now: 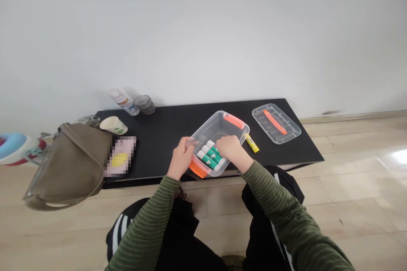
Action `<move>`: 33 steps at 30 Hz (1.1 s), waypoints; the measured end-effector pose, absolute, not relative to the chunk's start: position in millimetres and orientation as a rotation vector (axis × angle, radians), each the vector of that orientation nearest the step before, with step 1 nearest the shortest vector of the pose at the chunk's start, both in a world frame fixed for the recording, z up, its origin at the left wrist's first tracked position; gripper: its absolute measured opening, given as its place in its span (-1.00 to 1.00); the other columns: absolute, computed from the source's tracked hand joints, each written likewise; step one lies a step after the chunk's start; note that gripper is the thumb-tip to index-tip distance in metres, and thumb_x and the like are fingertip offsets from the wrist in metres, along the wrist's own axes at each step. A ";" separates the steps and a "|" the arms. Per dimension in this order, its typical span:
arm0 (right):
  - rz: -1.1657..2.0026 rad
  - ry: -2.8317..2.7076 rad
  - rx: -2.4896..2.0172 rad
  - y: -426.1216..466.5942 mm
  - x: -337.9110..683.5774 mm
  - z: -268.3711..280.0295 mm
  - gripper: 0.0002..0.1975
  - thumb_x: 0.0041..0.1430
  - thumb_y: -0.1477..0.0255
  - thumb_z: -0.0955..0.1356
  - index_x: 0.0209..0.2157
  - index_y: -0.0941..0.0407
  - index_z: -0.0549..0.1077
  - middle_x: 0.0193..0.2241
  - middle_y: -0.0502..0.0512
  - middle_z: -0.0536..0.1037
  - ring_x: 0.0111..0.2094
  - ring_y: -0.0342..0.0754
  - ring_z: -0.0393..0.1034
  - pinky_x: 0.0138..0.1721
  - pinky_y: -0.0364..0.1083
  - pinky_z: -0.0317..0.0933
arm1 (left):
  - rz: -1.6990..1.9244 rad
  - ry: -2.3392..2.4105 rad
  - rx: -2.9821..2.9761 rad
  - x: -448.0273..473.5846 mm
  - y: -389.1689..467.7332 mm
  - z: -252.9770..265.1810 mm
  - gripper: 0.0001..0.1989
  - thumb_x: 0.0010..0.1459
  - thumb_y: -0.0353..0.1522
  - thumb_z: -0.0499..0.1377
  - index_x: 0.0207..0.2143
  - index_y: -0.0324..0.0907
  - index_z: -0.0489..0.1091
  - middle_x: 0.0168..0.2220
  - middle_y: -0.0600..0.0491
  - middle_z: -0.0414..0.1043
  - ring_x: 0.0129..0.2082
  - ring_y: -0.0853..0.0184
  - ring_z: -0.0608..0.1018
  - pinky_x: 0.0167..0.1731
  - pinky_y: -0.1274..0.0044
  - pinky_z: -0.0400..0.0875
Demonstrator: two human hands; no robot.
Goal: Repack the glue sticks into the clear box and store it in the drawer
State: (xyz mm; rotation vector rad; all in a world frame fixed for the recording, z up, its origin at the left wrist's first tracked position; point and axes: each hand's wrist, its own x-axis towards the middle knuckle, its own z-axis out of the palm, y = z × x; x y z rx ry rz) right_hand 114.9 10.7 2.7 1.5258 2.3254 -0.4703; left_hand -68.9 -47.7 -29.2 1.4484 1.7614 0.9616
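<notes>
Green striped sleeves (146, 220) reach up from the bottom of the frame to a black table (178, 123), its surface stretching from the front edge at centre leftward to a paper cup (110, 125) and rightward past a yellow tube (253, 144) to a flat lid (270, 132). At that front edge, the left hand (182, 157) pinches the left wall of a transparent box (211, 129); inside are at least three white-capped green tubes (212, 155), the right hand (230, 148) curled over them, though whether it grips one I cannot tell.
</notes>
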 end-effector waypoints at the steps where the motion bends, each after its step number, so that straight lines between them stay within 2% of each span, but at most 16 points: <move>1: -0.459 2.332 1.547 9.7 113.9 3.7 -0.72 0.25 0.47 0.31 -0.08 0.17 0.60 -0.09 0.41 0.61 -0.03 0.13 0.53 -0.09 0.01 0.34 | 0.959 1.763 1.453 -69.2 -47.5 -29.3 -0.70 0.13 -0.35 0.02 -0.08 -0.10 0.35 -0.05 -0.02 0.60 -0.32 0.27 0.57 -0.25 0.45 0.37; 4: -0.399 2.407 1.694 5.4 115.2 10.3 -0.73 0.28 0.45 0.29 -0.12 0.16 0.60 -0.14 0.37 0.62 -0.09 0.10 0.54 -0.14 -0.03 0.33 | 0.942 1.773 1.467 -70.8 -46.1 -30.0 -0.70 0.12 -0.35 0.02 -0.08 -0.10 0.35 -0.07 0.00 0.61 -0.42 0.31 0.52 -0.32 0.47 0.35; 8: -0.260 2.607 2.153 4.2 148.3 22.5 -0.65 0.39 0.34 0.17 -0.10 0.05 0.57 -0.17 0.17 0.63 -0.16 0.02 0.52 -0.19 -0.09 0.27 | 0.946 1.770 1.465 -72.0 -44.4 -31.5 -0.70 0.13 -0.35 0.03 -0.08 -0.10 0.35 -0.06 0.02 0.61 -0.47 0.33 0.48 -0.36 0.49 0.31; 12: -0.147 2.419 2.621 17.0 215.3 20.7 -0.63 0.39 0.33 0.16 -0.03 0.07 0.53 -0.12 0.18 0.60 -0.14 0.02 0.48 -0.18 -0.10 0.23 | 0.942 1.763 1.450 -72.2 -43.9 -33.8 -0.69 0.13 -0.34 0.03 -0.06 -0.10 0.34 -0.05 0.00 0.61 -0.52 0.34 0.44 -0.41 0.50 0.28; 14: -0.256 2.203 2.610 25.2 243.1 11.0 -0.67 0.35 0.31 0.20 -0.07 0.08 0.54 -0.15 0.20 0.60 -0.12 0.07 0.49 -0.17 -0.06 0.24 | 0.953 1.750 1.460 -72.5 -43.8 -34.8 -0.69 0.14 -0.34 0.03 -0.06 -0.11 0.35 -0.05 -0.01 0.61 -0.49 0.33 0.47 -0.40 0.50 0.29; 18: -0.525 1.960 2.251 31.1 259.5 -15.6 -0.68 0.23 0.20 0.33 -0.13 0.08 0.57 -0.11 0.25 0.59 -0.05 0.17 0.48 -0.15 0.01 0.29 | 0.959 1.758 1.465 -72.8 -43.6 -34.6 -0.68 0.14 -0.34 0.03 -0.05 -0.12 0.36 -0.07 -0.01 0.61 -0.46 0.32 0.49 -0.38 0.50 0.31; 22: -0.483 1.937 2.105 26.4 243.1 -34.3 -0.59 0.14 0.21 0.40 -0.03 0.13 0.52 -0.06 0.30 0.56 -0.02 0.17 0.49 -0.14 0.02 0.32 | 0.959 1.753 1.460 -72.7 -43.3 -34.2 -0.69 0.15 -0.33 0.02 -0.06 -0.12 0.36 -0.06 -0.01 0.61 -0.47 0.33 0.49 -0.38 0.49 0.31; 25: -0.444 1.926 2.103 24.1 235.9 -39.8 -0.58 0.14 0.29 0.39 0.02 0.16 0.49 -0.06 0.33 0.56 -0.02 0.17 0.50 -0.13 0.01 0.31 | 0.975 1.731 1.478 -73.0 -42.7 -35.2 -0.70 0.16 -0.34 0.02 -0.06 -0.12 0.36 -0.06 -0.01 0.61 -0.40 0.31 0.52 -0.34 0.49 0.32; 28: -0.468 1.933 2.124 23.1 241.0 -36.4 -0.64 0.15 0.34 0.37 -0.03 0.17 0.52 -0.06 0.35 0.57 -0.02 0.17 0.50 -0.13 -0.01 0.30 | 0.989 1.732 1.494 -72.9 -42.5 -35.3 -0.71 0.16 -0.34 0.02 -0.08 -0.11 0.36 -0.07 0.00 0.61 -0.32 0.28 0.55 -0.29 0.49 0.32; 33: -0.409 2.096 2.505 12.4 258.6 -7.9 -0.67 0.21 0.25 0.31 -0.08 0.12 0.51 -0.19 0.24 0.61 -0.12 0.15 0.51 -0.17 -0.02 0.28 | 0.976 1.733 1.461 -68.5 -41.6 -32.7 -0.69 0.12 -0.33 0.02 -0.08 -0.12 0.37 -0.07 0.00 0.61 -0.42 0.31 0.51 -0.36 0.49 0.31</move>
